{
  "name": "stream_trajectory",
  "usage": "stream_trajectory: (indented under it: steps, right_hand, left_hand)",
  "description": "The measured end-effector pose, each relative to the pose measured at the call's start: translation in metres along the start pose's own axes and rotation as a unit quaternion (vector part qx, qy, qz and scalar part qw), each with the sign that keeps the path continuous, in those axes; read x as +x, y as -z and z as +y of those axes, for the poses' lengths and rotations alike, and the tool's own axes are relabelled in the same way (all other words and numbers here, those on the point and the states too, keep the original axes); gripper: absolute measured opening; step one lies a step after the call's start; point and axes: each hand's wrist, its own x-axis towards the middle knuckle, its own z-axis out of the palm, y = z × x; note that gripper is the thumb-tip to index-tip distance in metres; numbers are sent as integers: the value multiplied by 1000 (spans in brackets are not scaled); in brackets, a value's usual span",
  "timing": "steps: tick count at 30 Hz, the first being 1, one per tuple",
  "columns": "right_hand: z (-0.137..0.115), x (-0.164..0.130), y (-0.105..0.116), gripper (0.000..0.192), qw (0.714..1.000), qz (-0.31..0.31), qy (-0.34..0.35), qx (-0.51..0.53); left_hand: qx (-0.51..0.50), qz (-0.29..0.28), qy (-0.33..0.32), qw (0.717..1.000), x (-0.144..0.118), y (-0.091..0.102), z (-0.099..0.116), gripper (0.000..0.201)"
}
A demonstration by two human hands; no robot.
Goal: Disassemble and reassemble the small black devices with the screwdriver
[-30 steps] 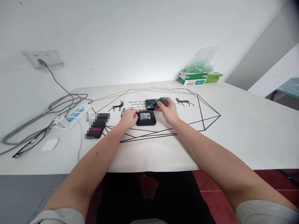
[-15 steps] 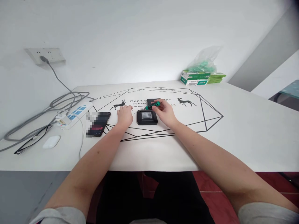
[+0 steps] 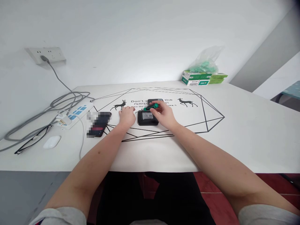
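Note:
A black square box with a white printed label lies on the table in front of me. Just above its far edge, my right hand grips a green-and-black screwdriver between thumb and fingers. The tool slants left, its green end to the right; its tip is too small to make out. On the table left of the box rests my left hand, fingers spread a little and bent, with nothing visible in it. Behind the right hand lies a second dark flat piece, partly covered by that hand.
To the left lie a phone, a white power strip with grey cable, glasses and a white rounded case. Green-and-white boxes with a plastic bag on top stand against the wall.
The screwdriver has shifted slightly left and down and lies flatter over the box's far edge. My left hand has moved a little right, closer to the box.

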Motion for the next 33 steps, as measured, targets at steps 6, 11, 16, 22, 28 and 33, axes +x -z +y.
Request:
stream_trajectory:
  steps: [6,11,16,22,28,33]
  right_hand:
    - [6,14,19,39,989,90,-60,103]
    - [6,16,25,32,986,95,-70,116]
    - [6,14,22,31,989,78,-59,113]
    - [7,14,23,31,992,72,-42,100]
    - [5,12,23,30,992,59,-42,100]
    - [6,12,23,30,992,62,-38,104]
  left_hand:
    - [-161,-14,14,987,4,0,1,44]
    - [-226,-13,15,974,4,-1,1,33]
    - [-181,-20,-10,983,0,-2,5,34]
    - [-131,-26,-36,990,-1,-2,7,31]
    - [-119,-30,-41,992,-2,-4,7,29]
    - [-124,-34,-59,990,-1,-7,4,30]
